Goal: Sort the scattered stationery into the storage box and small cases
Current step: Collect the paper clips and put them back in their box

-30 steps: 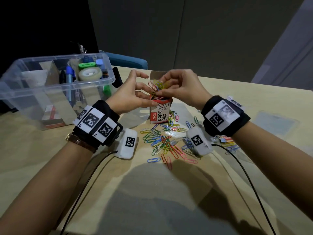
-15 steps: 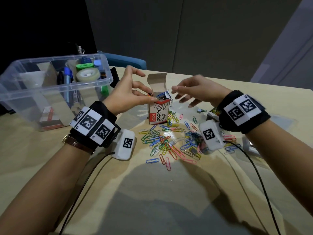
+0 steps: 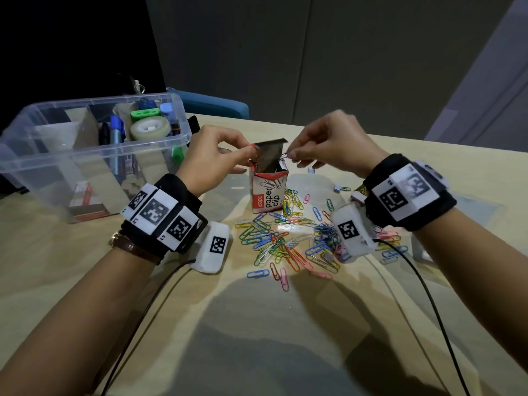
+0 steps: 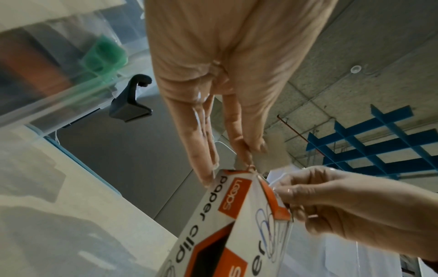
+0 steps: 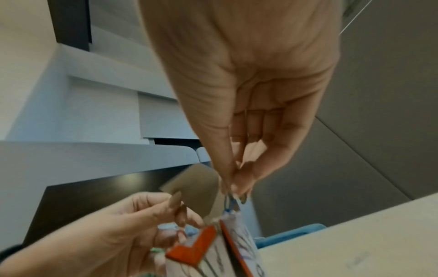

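At the middle of the table the paper clip box stands upright, its flap open. Left hand pinches the rim of the box; right hand pinches a clip over the opening. Many loose clips lie just beside. I think the light box (only held at one corner) could tip and spill if the clip catches the flap.
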